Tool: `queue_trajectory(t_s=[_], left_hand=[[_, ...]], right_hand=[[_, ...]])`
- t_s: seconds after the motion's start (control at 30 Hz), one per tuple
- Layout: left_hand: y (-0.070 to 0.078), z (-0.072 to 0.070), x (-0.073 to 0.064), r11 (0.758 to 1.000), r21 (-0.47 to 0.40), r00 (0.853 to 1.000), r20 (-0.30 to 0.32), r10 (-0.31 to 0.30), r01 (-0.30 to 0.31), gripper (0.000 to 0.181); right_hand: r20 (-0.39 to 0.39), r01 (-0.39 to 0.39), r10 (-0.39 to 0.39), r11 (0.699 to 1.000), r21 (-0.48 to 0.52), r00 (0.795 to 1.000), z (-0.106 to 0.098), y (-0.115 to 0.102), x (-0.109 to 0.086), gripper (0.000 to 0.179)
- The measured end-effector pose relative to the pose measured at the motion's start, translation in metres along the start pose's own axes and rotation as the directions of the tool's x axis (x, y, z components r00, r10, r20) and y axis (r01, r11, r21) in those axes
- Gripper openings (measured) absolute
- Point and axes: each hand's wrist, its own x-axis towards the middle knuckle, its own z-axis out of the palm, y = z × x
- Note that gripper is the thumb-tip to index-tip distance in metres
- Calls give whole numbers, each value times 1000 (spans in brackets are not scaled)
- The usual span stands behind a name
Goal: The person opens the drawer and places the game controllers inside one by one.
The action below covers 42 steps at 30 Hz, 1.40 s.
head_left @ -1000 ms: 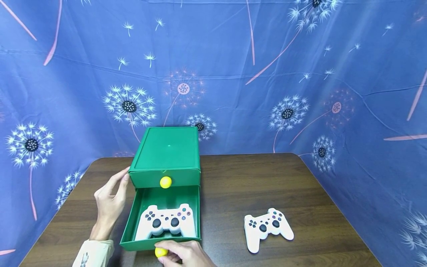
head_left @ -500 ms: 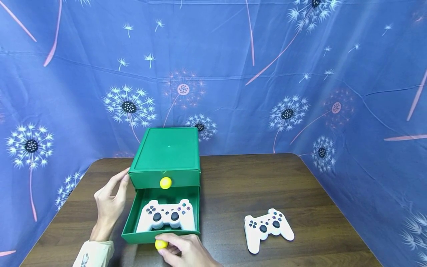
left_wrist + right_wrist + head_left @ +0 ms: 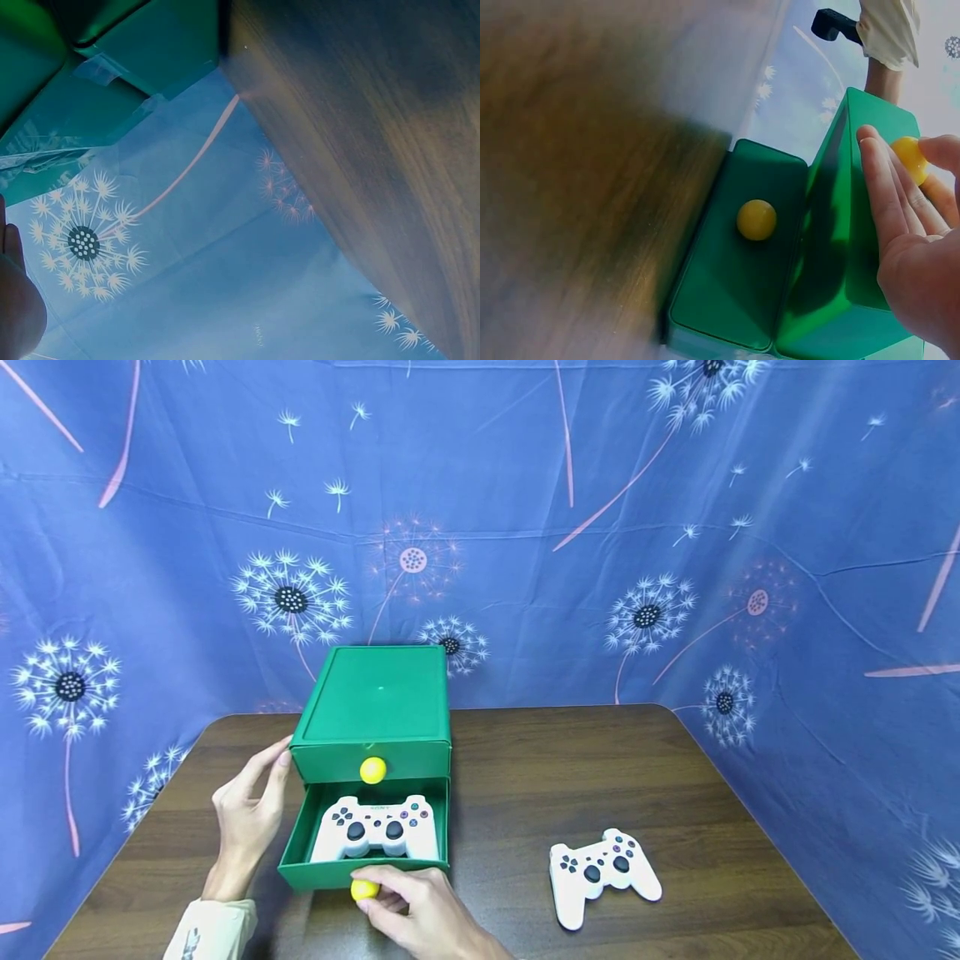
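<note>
Your right hand (image 3: 427, 906): pinches the low yellow knob (image 3: 364, 889).
Your left hand (image 3: 246, 818): fingers nearly straight, tips touching the side of the green box (image 3: 378, 702).
Bottom drawer (image 3: 322, 876): partly out, with a white controller (image 3: 375, 835) lying inside.
Top drawer (image 3: 330, 764): all the way in.
Other controller (image 3: 606, 867): on the table (image 3: 720, 893), well to your right.

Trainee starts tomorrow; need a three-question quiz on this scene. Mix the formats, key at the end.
1. What does the right grip pinch?
A) the upper knob
B) the yellow knob on the lower drawer
C) a thumbstick

2. True or false: a white controller lies inside the lower drawer.

3. Fill in: a second controller lies on the ____, to the right of the green cabinet.

Key: 1 B; 2 true; 3 table.
</note>
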Motion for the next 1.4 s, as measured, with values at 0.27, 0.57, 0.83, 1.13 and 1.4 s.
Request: queue_trajectory(t_s=[0.27, 0.57, 0.83, 1.13, 1.4], left_hand=[[-7, 0, -2, 1000, 7, 1000, -4, 0, 0, 18], [-9, 0, -3, 1000, 8, 1000, 10, 5, -5, 21], [-3, 1, 0, 1000, 4, 1000, 0, 11, -11, 20], [-2, 2, 1, 1000, -12, 1000, -5, 15, -15, 19], [-1, 0, 1, 1000, -7, 1000, 10, 7, -7, 22]], right_hand=[[-21, -47, 49, 995, 92, 999, 2, 6, 4, 24], [-43, -41, 47, 992, 121, 998, 1, 12, 9, 23], [-73, -22, 29, 995, 93, 997, -1, 20, 14, 20], [-93, -30, 39, 995, 95, 995, -2, 29, 22, 23], [-88, -55, 67, 990, 126, 994, -13, 16, 34, 21]])
